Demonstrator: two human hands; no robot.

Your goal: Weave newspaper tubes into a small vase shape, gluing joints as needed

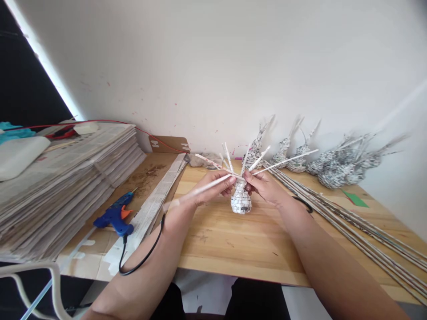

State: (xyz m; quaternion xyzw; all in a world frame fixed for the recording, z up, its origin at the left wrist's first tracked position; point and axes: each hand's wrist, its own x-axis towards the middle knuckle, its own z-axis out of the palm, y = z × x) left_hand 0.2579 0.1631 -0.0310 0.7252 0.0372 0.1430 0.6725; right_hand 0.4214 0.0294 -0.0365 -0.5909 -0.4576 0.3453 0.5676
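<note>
A small gourd-shaped piece woven from rolled newspaper [241, 203] is between my two hands at the middle of the wooden table. Several paper sticks fan out from its narrow neck. My left hand [213, 184] pinches a long white paper tube [203, 189] against the left side of the neck; the tube slants down over my forearm. With thumb and fingers closed, my right hand [263, 184] grips the neck's right side, near a stick [293, 158] that points right. The fingertips partly hide the weave at the neck.
Several finished woven pieces [333, 166] stand along the wall. Long paper tubes [336, 218] lie across the table's right side, near a green scrap [356, 199]. On the left are a blue glue gun [116, 215] with a black cord, paper strips [150, 209] and a newspaper stack [73, 186].
</note>
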